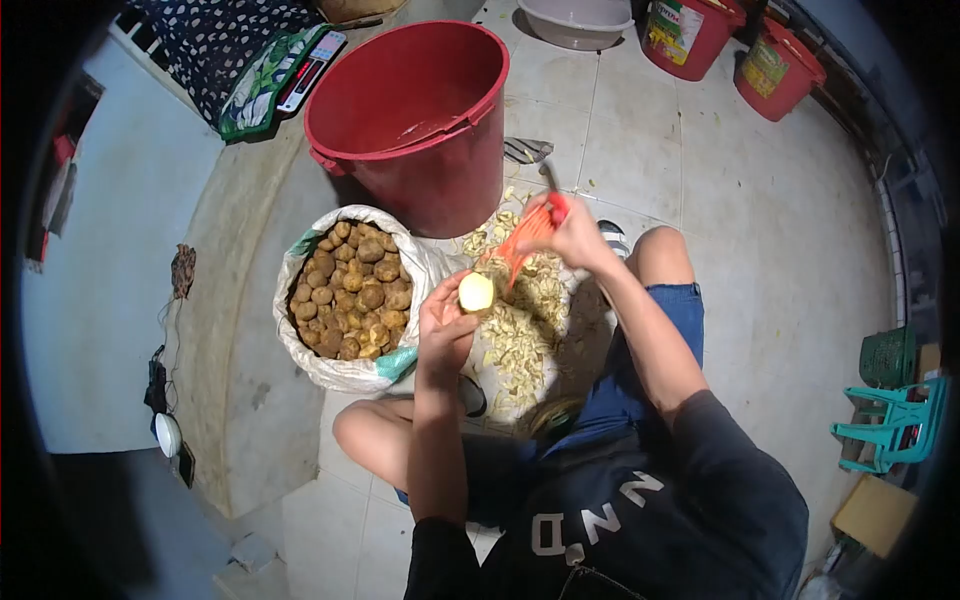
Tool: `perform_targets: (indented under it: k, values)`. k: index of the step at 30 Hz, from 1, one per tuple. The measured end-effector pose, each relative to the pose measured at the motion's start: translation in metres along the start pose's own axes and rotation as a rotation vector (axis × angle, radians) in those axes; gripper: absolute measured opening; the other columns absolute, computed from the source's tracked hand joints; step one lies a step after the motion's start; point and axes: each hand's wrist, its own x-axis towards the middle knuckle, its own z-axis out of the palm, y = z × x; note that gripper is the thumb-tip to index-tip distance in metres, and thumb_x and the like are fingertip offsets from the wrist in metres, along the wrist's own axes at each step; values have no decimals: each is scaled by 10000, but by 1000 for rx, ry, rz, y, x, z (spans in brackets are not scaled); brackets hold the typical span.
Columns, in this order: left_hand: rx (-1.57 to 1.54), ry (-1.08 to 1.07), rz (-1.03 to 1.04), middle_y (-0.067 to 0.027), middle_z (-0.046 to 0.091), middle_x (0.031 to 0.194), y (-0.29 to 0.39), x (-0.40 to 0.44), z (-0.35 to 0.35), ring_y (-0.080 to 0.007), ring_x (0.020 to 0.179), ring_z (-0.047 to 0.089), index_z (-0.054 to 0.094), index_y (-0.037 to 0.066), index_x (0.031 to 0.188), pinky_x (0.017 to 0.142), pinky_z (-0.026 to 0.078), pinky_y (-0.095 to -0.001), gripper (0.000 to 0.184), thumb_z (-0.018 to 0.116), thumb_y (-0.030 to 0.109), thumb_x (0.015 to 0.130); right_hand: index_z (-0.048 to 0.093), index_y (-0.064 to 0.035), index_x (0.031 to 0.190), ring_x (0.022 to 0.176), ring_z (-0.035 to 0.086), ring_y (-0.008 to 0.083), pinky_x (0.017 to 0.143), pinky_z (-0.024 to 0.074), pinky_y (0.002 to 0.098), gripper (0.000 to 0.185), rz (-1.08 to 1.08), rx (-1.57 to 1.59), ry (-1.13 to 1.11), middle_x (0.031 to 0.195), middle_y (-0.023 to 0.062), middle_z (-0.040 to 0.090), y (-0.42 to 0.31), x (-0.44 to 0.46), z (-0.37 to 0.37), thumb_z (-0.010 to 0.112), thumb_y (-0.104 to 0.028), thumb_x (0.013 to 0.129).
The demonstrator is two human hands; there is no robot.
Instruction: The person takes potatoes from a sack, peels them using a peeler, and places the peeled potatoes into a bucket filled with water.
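My left hand point(445, 330) is closed around a potato point(477, 293) whose pale yellow flesh shows where it faces me. Just up and to the right, my right hand point(580, 238) grips a red-handled tool point(558, 207). A dark, narrow end sticks out above the fist, and orange streaks trail below it; motion blur hides the tool's exact kind. Beneath both hands, thin potato peelings point(525, 350) lie heaped on the tiles. Left of my left hand stands an open white sack point(290, 345) full of unpeeled brown potatoes point(350, 285).
A large red tub point(470, 170) stands beyond the sack. Farther back are a pale basin point(580, 38) and two red buckets point(690, 50) point(775, 80). A digital scale point(312, 72) sits at upper left. Teal plastic stools point(890, 425) are at the right edge.
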Motion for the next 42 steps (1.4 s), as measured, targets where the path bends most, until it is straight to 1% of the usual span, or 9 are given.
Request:
perform_targets:
  k: [3, 5, 10, 13, 17, 22, 25, 27, 42]
  values:
    - [-88, -15, 11, -176, 565, 1199, 2, 4, 4, -257, 1128, 572, 417, -84, 1300, 1042, 427, -376, 655, 658, -74, 692, 610, -33, 957, 769, 550, 63, 683, 458, 237, 439, 123, 95, 98, 831, -30, 597, -8, 1, -7, 898, -69, 627]
    - [151, 68, 9, -160, 568, 1168, 2, 2, 10, -261, 1119, 571, 382, -102, 1317, 1047, 410, -388, 749, 740, 58, 679, 594, -25, 946, 718, 569, 72, 656, 479, 245, 427, -84, 87, -101, 802, -10, 618, -36, -15, 15, 888, -62, 640]
    - [-20, 9, 13, -185, 567, 1184, 1, 2, 3, -258, 1119, 575, 405, -117, 1279, 1040, 432, -387, 634, 634, 16, 703, 612, -32, 978, 766, 556, 72, 690, 463, 243, 461, 158, 187, 52, 840, -22, 601, -14, 1, -6, 901, -78, 621]
    - [191, 76, 27, -197, 568, 1179, -3, 4, 4, -286, 1135, 564, 395, -123, 1289, 1063, 400, -418, 682, 666, 65, 692, 596, -31, 979, 745, 588, 84, 676, 494, 256, 462, -130, 33, -96, 838, 3, 627, -29, -14, 17, 894, -76, 629]
    - [-46, 43, 2, -209, 558, 1195, 3, 1, 15, -283, 1160, 548, 380, -120, 1310, 1074, 381, -418, 701, 689, 72, 711, 610, -35, 987, 802, 598, 92, 719, 486, 251, 461, 169, 126, 60, 890, 3, 618, -11, -1, -6, 889, -50, 621]
    - [155, 23, 26, -219, 533, 1237, -2, 3, 11, -292, 1193, 518, 363, -119, 1329, 1102, 336, -437, 694, 671, 72, 738, 609, -34, 986, 773, 584, 80, 703, 477, 241, 470, 6, -9, -64, 847, -5, 629, -16, -7, 6, 892, -49, 611]
    - [-109, 9, 24, -214, 546, 1222, 0, 4, 9, -286, 1164, 542, 379, -118, 1318, 1090, 351, -415, 657, 657, 45, 746, 598, -2, 988, 782, 590, 67, 706, 486, 236, 450, 205, 117, 75, 821, 6, 636, -24, -5, 7, 874, -25, 634]
    - [62, 68, 18, -198, 554, 1222, -2, 2, 8, -280, 1164, 543, 390, -119, 1314, 1082, 357, -401, 645, 666, 54, 758, 597, -3, 982, 778, 598, 70, 698, 491, 241, 439, -43, 97, -53, 838, 18, 652, -30, -17, 22, 871, -21, 639]
    - [-144, 113, 47, -206, 507, 1297, -10, 6, 12, -279, 1194, 506, 388, -134, 1311, 1092, 348, -389, 562, 559, 46, 807, 583, -12, 1052, 759, 616, 93, 699, 514, 249, 478, 46, 129, 87, 835, 23, 653, 14, -1, 8, 862, -23, 664]
